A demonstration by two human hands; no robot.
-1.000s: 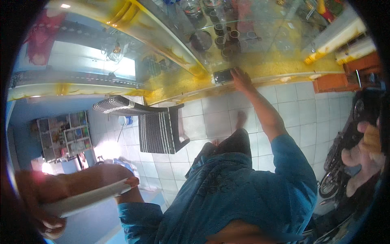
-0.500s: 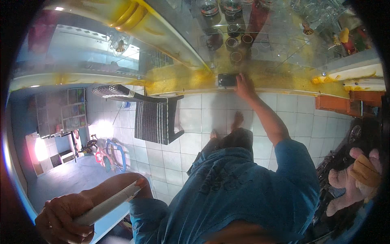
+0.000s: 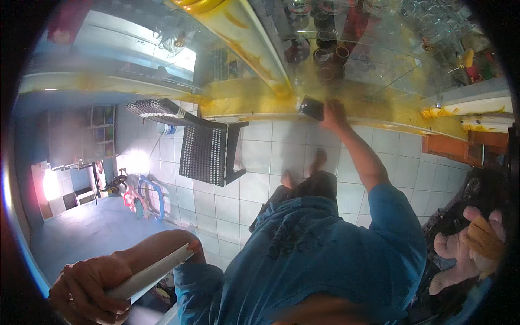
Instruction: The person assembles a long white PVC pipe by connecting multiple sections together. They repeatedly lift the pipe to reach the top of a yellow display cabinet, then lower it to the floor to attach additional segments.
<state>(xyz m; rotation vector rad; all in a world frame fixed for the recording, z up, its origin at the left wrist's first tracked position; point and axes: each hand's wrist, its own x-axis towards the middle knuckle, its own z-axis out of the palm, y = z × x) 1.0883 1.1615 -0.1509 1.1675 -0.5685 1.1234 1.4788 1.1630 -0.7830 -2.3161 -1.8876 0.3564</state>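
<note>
My right hand reaches forward to the yellow base ledge of a glass-fronted cabinet. Its fingers close on the right end of a dark, flat, phone-like object, which lies at a slant against the ledge near the foot of a cream and yellow post. At the lower left, my left hand is wrapped round a long pale stick-like thing. The stick points up and right past my forearm, and its far end looks brownish. What the left fingers cover of it is hidden.
Glassware stands behind the cabinet's glass. A black and white woven chair is left of my feet on the tiled floor. A pink plush toy lies at the right, and a blue-framed item stands at the left.
The dark object has turned from level to slanted, its left end now higher, with my right hand still on it. My left hand keeps its hold on the pale stick. The view has shifted slightly.
</note>
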